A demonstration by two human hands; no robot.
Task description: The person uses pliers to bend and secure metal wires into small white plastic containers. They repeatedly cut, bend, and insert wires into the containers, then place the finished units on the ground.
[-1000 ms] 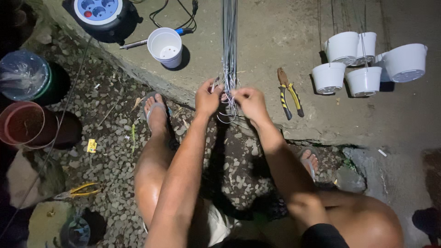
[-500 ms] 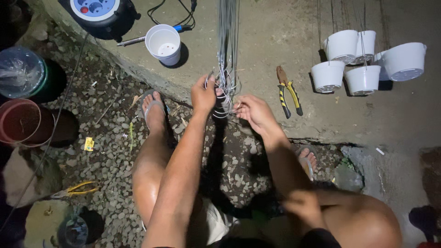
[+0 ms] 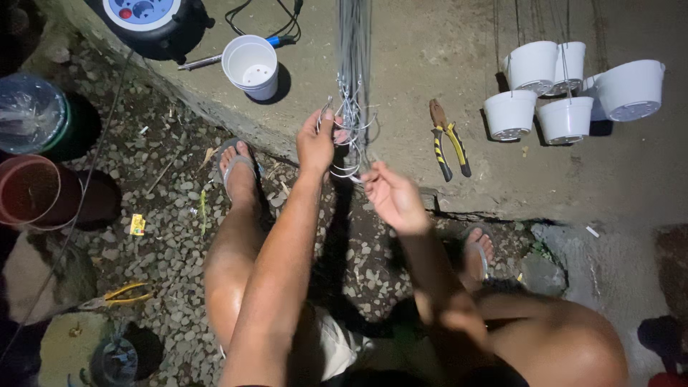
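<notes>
A bundle of thin grey wires (image 3: 353, 64) hangs down in front of me, ending in curved hooks (image 3: 350, 118). My left hand (image 3: 316, 141) grips the hooked ends of the bundle. My right hand (image 3: 390, 197) is just below and to the right, fingertips pinched on the lowest wire hook. I sit with both feet in sandals on gravel.
Yellow-handled pliers (image 3: 448, 138) lie on the concrete slab (image 3: 430, 57). A white cup (image 3: 251, 67) stands near a round power reel (image 3: 153, 19). Several white pots (image 3: 566, 93) hang on wires at right. Brown pots (image 3: 32, 193) and yellow cutters (image 3: 122, 294) sit at left.
My right hand has drawn down and to the right, away from the bundle. My left hand has stayed on the hooks, shifting slightly up.
</notes>
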